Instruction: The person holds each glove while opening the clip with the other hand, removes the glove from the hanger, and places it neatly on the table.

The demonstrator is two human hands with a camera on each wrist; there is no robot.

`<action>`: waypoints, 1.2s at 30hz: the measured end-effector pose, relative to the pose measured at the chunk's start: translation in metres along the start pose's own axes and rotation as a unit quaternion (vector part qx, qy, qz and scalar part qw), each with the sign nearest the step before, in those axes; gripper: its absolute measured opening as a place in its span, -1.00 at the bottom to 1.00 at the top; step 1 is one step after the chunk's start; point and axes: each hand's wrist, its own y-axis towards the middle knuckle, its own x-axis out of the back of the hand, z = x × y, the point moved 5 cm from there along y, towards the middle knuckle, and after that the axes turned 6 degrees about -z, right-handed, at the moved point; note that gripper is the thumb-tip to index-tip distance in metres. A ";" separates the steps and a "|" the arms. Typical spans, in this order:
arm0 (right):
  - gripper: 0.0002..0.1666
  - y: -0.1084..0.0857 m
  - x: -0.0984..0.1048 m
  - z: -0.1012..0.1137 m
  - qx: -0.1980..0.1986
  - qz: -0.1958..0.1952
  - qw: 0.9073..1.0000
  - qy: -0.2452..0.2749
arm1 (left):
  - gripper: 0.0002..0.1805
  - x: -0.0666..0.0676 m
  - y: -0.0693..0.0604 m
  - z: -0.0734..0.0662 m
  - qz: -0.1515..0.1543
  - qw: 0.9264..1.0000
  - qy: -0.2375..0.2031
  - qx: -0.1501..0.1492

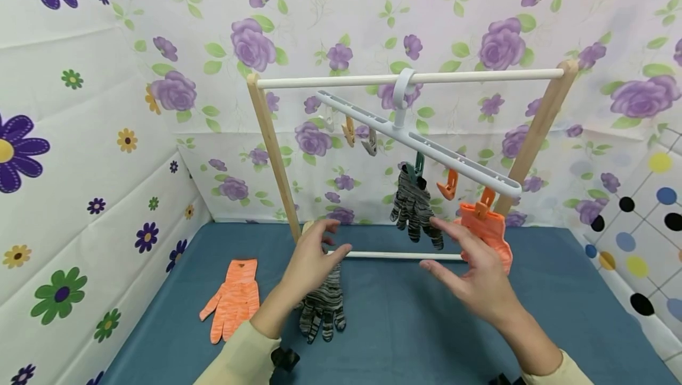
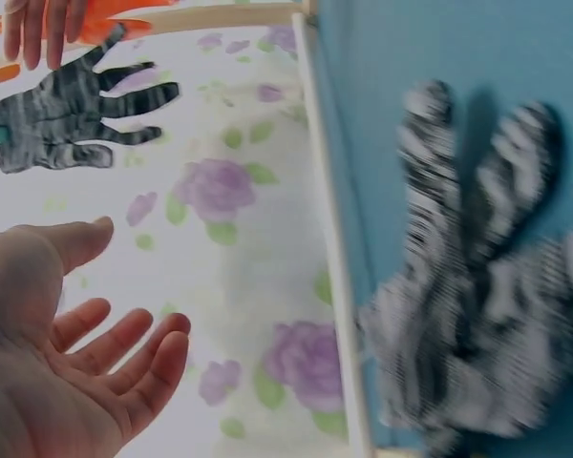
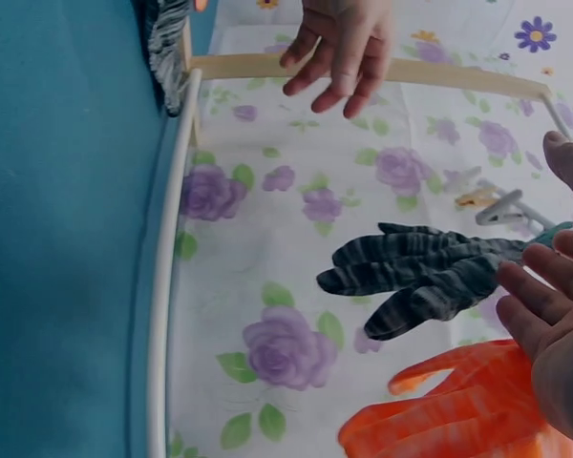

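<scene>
A white hanger (image 1: 396, 130) hooks over the rack's top rod. From its green clip hangs a black-and-grey glove (image 1: 414, 204), and from an orange clip near its right end an orange glove (image 1: 487, 232). The left hand (image 1: 311, 260) is raised, fingers loosely bent, holding nothing, above another black-and-grey glove (image 1: 324, 305) lying on the blue surface. Close by the hanging gloves is the right hand (image 1: 479, 278), palm turned inward, holding nothing; whether it touches them cannot be told. In the right wrist view the hanging striped glove (image 3: 420, 272) is beside the right fingers.
A second orange glove (image 1: 237, 299) lies on the blue surface (image 1: 405, 331) at the left. The rack's wooden posts (image 1: 277, 163) stand on both sides, with a lower white rod (image 1: 394, 255). Other clips (image 1: 348, 131) hang from the hanger, one orange (image 1: 449, 185). Flowered cloth surrounds the area.
</scene>
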 end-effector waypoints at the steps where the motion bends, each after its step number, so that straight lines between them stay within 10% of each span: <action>1: 0.02 0.001 0.001 0.001 0.003 -0.004 1.000 -0.003 | -0.41 -0.001 0.003 -0.003 0.003 1.000 -0.016 -0.001; 36: -0.02 0.058 0.023 0.022 0.026 -0.069 0.997 0.010 | -0.30 -0.047 0.084 -0.093 0.082 0.963 -0.254 -0.028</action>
